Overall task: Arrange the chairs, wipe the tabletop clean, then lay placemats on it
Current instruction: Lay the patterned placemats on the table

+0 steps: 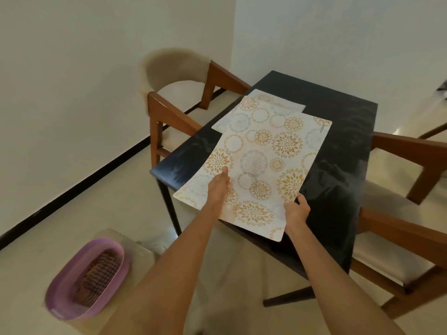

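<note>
You are well into the last stage, by the look of it: the dark tabletop point(338, 146) carries one patterned placemat point(278, 102) lying flat toward its far end, near the chair point(176, 97) drawn up at the table's left side, and two more chairs point(408, 170) sit tucked along its right side, so the arranging seems finished. Whether the wiping is complete you cannot tell from the surface alone, though faint smears show on it. The second placemat point(271, 153) is what you are handling now; it lies slantwise over the table's near end, overlapping the first mat and hanging past the near edge, so it needs squaring up. Your left hand point(219, 187) lies on it with fingers stretched flat, pressing its near-left part. Your right hand point(296, 211) pinches the mat's near edge, thumb on top and fingers under. A purple basket point(84, 279) sits on a stool left of the table's near end.
</note>
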Tool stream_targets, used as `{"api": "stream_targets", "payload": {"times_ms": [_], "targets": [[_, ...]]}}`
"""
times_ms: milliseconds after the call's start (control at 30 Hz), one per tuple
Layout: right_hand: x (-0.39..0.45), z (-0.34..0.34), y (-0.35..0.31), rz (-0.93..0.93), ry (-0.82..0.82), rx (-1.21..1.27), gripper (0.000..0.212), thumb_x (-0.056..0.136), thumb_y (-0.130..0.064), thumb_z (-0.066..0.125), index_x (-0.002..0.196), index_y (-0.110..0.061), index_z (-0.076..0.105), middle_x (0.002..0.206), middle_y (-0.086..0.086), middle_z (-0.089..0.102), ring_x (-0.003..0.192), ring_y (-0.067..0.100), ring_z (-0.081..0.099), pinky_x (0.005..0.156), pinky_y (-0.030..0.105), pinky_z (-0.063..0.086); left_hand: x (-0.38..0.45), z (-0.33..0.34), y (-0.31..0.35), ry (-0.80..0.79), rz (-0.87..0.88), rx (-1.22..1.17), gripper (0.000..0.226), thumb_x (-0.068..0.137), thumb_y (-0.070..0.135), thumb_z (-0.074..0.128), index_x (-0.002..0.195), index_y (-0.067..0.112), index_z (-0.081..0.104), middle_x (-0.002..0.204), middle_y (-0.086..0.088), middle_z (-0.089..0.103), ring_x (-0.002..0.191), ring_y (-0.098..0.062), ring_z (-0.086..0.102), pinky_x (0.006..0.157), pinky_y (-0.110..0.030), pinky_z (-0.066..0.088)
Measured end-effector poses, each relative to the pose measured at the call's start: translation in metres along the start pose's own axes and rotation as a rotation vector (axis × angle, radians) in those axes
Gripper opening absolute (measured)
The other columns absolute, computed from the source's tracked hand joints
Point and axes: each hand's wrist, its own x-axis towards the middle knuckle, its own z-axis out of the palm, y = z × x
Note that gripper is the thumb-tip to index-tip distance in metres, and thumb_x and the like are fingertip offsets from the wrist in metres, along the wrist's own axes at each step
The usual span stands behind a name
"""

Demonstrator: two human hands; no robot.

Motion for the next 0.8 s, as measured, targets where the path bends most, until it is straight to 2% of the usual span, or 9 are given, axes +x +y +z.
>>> {"api": "stream_targets", "payload": {"times_ms": [100,200,267,333,433,500,567,667,800], "targets": [[0.033,-0.008,-0.007,0.009,0.034,0.001,0.043,0.094,0.013,0.040,0.125,-0.010,0.058,0.106,0.006,0.060,0.089,0.022,0.059,0.063,0.028,0.051,0.026,0.027,-0.003,-0.027,-0.002,0.042,0.030,0.094,0.050,0.050,0.071,0.031,0.044,0.076,0.009,0.044,0.069,-0.005,0.040,0.072,-0.022,0.034],[0.071,-0.015,-0.013,0.035,0.074,-0.005,0.040,0.093,0.013,0.042,0.120,-0.011,0.060,0.108,0.010,0.063,0.092,0.023,0.060,0.084,0.041,0.056,0.054,0.057,-0.004,-0.067,-0.020,0.084,0.031,0.094,0.050,0.048,0.068,0.034,0.043,0.074,0.009,0.042,0.067,-0.005,0.038,0.069,-0.023,0.032],[0.095,-0.020,-0.018,0.051,0.100,-0.013,0.039,0.093,0.013,0.042,0.117,-0.012,0.060,0.105,0.011,0.063,0.091,0.024,0.060,0.091,0.046,0.054,0.075,0.075,-0.005,-0.095,-0.038,0.088,0.029,0.094,0.049,0.048,0.071,0.032,0.044,0.076,0.009,0.044,0.069,-0.006,0.040,0.074,-0.024,0.035],[0.123,-0.026,-0.025,0.061,0.132,-0.009,0.037,0.093,0.014,0.043,0.114,-0.012,0.060,0.107,0.012,0.063,0.090,0.024,0.060,0.089,0.044,0.055,0.100,0.095,-0.004,-0.115,-0.043,0.097,0.028,0.095,0.048,0.049,0.073,0.031,0.044,0.077,0.008,0.044,0.071,-0.006,0.041,0.078,-0.025,0.036],[0.162,-0.036,-0.040,0.072,0.180,-0.016,0.037,0.092,0.015,0.043,0.116,-0.008,0.060,0.103,0.011,0.060,0.088,0.023,0.057,0.064,0.027,0.050,0.137,0.124,0.001,-0.136,-0.052,0.139,0.029,0.095,0.048,0.049,0.072,0.031,0.045,0.077,0.009,0.044,0.070,-0.006,0.039,0.074,-0.025,0.034],[0.185,-0.043,-0.051,0.086,0.210,-0.015,0.038,0.091,0.017,0.042,0.117,-0.004,0.059,0.104,0.010,0.058,0.089,0.024,0.055,0.058,0.022,0.044,0.159,0.143,0.006,-0.158,-0.074,0.170,0.027,0.094,0.050,0.049,0.091,0.025,0.059,0.092,0.004,0.054,0.086,-0.011,0.050,0.089,-0.030,0.040],[0.208,-0.049,-0.061,0.094,0.221,-0.025,0.037,0.090,0.018,0.041,0.114,-0.004,0.060,0.108,0.013,0.060,0.090,0.026,0.056,0.067,0.029,0.049,0.177,0.160,0.011,-0.156,-0.104,0.212,0.049,0.094,0.051,0.048,0.125,0.014,0.057,0.124,-0.002,0.056,0.117,-0.018,0.050,0.109,-0.038,0.034],[0.242,-0.058,-0.077,0.105,0.239,-0.059,0.034,0.090,0.017,0.043,0.104,-0.009,0.059,0.109,0.015,0.061,0.089,0.030,0.058,0.086,0.043,0.052,0.203,0.188,0.020,-0.148,-0.116,0.241,0.052,0.095,0.048,0.047,0.133,0.012,0.051,0.137,-0.006,0.051,0.128,-0.023,0.044,0.107,-0.035,0.032],[0.272,-0.070,-0.094,0.103,0.254,-0.102,0.031,0.091,0.017,0.044,0.103,-0.008,0.058,0.105,0.012,0.060,0.087,0.028,0.057,0.087,0.048,0.051,0.226,0.218,0.023,-0.173,-0.108,0.317,0.051,0.096,0.046,0.046,0.133,0.011,0.051,0.139,-0.006,0.049,0.129,-0.024,0.044,0.100,-0.032,0.033]]}}
